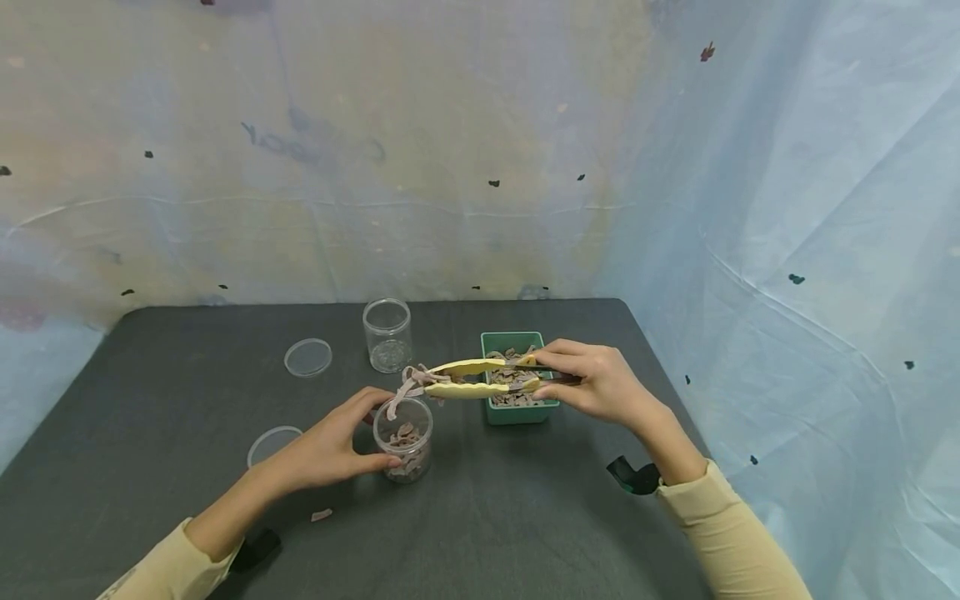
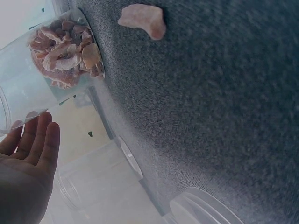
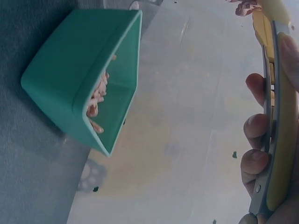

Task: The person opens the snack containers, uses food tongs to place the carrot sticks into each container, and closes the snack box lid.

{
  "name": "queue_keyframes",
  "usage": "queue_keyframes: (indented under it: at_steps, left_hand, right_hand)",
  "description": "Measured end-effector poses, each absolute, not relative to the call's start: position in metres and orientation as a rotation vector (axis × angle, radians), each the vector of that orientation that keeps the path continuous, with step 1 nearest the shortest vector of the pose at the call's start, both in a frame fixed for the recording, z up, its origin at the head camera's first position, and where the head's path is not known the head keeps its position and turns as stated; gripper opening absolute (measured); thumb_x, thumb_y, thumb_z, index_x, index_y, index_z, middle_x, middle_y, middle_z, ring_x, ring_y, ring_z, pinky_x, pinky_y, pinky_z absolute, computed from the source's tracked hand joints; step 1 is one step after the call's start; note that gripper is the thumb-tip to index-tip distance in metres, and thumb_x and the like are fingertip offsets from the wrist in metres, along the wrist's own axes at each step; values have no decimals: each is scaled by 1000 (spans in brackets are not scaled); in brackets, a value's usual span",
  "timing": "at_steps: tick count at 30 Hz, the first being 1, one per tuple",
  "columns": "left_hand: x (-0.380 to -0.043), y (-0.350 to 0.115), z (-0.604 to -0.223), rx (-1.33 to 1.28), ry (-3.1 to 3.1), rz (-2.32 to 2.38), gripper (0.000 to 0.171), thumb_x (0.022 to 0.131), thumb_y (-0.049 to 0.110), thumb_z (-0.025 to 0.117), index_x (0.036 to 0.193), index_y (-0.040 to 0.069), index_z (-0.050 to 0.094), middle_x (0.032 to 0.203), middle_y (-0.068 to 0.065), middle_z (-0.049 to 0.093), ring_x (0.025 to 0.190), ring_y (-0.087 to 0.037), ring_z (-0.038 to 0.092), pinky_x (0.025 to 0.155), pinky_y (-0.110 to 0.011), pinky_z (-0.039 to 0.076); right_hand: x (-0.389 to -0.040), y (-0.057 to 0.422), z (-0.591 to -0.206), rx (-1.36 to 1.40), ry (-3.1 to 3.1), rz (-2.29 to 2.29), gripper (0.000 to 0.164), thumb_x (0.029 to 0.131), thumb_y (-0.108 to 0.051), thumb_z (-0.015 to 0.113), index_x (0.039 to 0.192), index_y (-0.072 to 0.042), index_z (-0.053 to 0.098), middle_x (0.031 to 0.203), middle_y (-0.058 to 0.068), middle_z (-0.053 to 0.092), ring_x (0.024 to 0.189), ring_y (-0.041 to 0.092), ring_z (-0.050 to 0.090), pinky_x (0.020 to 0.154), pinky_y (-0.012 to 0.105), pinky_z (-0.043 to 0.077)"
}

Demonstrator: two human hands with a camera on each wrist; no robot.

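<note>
My right hand [image 1: 596, 379] grips a pair of tongs [image 1: 468, 390] with yellow tips, also seen close up in the right wrist view. Pinched in the tips are pale pinkish-brown strips [image 1: 411, 385] that hang over the rim of a clear jar [image 1: 411, 467]. With thumb and fingers around it, my left hand [image 1: 337, 446] holds this jar upright on the table. More strips [image 2: 65, 56] lie in the bottom of the jar. Beneath the tongs and right hand stands a green tub [image 3: 65, 60] holding many of the same curled strips.
A second clear jar [image 1: 387, 333] stands behind the held one. One clear lid [image 1: 308, 357] lies to its left; another lid [image 1: 274, 442] is partly behind the left hand. A loose strip [image 1: 321, 515] lies on the dark table [image 1: 480, 533] near the left wrist.
</note>
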State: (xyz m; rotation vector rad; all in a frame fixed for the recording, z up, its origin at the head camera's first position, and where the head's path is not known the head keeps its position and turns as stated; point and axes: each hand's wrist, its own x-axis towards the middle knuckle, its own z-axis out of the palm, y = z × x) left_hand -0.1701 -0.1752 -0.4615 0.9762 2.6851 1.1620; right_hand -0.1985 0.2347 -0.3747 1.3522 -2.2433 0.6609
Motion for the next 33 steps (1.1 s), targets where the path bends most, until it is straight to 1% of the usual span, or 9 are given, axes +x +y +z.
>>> queue_keyframes:
  at_steps: [4,9,12,16,20,25,28,31,33]
  left_hand:
    - [-170,-175,-462,957,2693,1146,76,87,50,84,147,20,48,136,5,55,114,-18,59,93,-49,54]
    - [-169,-175,-462,942,2691,1142,79,86,52,84,148,20,47,139,4,53,117,-23,60,93,-53,54]
    - [-169,-175,-462,955,2677,1164,78,85,51,85,147,22,48,140,4,53,124,-24,59,97,-55,53]
    - [-170,-175,-462,956,2660,1194,75,84,51,86,145,28,49,141,8,53,132,-21,55,102,-55,51]
    - [-170,-174,-462,965,2658,1206,70,82,48,88,140,32,52,139,11,54,131,-16,56,102,-52,52]
    - [-171,-173,-462,1001,2668,1205,68,82,44,90,138,32,53,136,14,55,126,-11,57,99,-48,53]
    - [-170,-173,-461,1012,2672,1199,70,83,46,89,141,31,52,135,13,55,123,-10,57,98,-47,53]
    - [-169,-174,-460,1021,2671,1193,73,84,48,87,144,29,50,133,13,55,120,-9,58,97,-47,54]
    - [-169,-174,-459,1028,2667,1193,74,85,48,86,145,27,49,133,12,55,118,-9,59,96,-46,55]
  right_hand:
    - [-199,227,-379,1370,-2234,657,58,99,-51,63,122,1,76,113,10,74,64,4,56,55,21,45]
    - [-199,218,-383,1396,-2227,663,63,100,-56,57,121,0,76,111,8,74,65,5,57,55,23,46]
    - [-199,213,-386,1408,-2230,665,64,99,-57,57,122,-1,76,111,8,74,66,6,59,55,21,46]
    - [-198,208,-388,1420,-2248,664,58,97,-52,66,123,-1,76,115,10,74,72,12,68,60,23,52]
    - [-197,203,-391,1427,-2273,672,53,90,-42,79,124,-1,76,118,11,74,80,17,73,63,25,55]
    - [-197,197,-398,1432,-2295,673,52,88,-42,80,124,-4,76,118,8,74,80,13,71,63,23,54]
    - [-197,194,-400,1433,-2310,684,52,81,-31,88,124,-5,76,117,6,74,78,12,69,62,22,52]
    - [-196,191,-402,1422,-2321,683,55,75,-23,93,124,-5,76,117,6,74,83,13,70,64,23,54]
    - [-195,190,-403,1413,-2335,681,55,74,-23,93,124,-6,77,118,6,74,89,16,72,66,25,55]
